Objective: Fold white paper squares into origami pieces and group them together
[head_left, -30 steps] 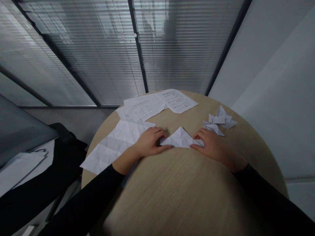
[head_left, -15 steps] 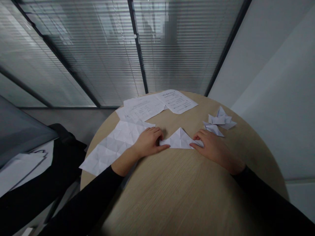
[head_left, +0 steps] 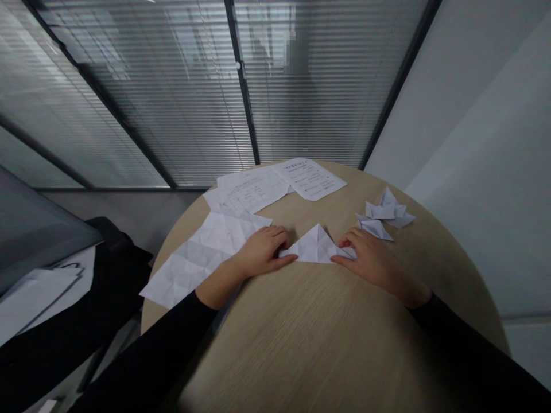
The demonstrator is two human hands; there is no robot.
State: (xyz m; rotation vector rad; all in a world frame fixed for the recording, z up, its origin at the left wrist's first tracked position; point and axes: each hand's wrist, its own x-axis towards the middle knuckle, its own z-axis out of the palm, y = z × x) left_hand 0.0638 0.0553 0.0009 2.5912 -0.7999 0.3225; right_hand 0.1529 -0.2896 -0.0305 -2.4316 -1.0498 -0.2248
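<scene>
A white folded paper [head_left: 317, 246] lies on the round wooden table [head_left: 327, 327], its peak pointing away from me and its two ends stretching sideways. My left hand [head_left: 266, 249] pinches the left end between thumb and fingers. At the other end, my right hand [head_left: 364, 255] grips the paper the same way, with a small folded flap showing by its thumb. A creased white sheet [head_left: 193, 258] lies flat to the left, partly under my left forearm. Beyond my right hand sit several folded paper pieces [head_left: 383, 211], close together and pointed.
Printed sheets [head_left: 310, 178] overlap along the table's far edge. Past them stands a glass partition with blinds [head_left: 310, 115]. A white wall [head_left: 495, 172] borders the right side. To the left, a black chair [head_left: 107, 275] holds white papers [head_left: 43, 292].
Both hands stay on the folded paper's ends and have hardly moved. The right thumb shifts very slightly; the view moves a little.
</scene>
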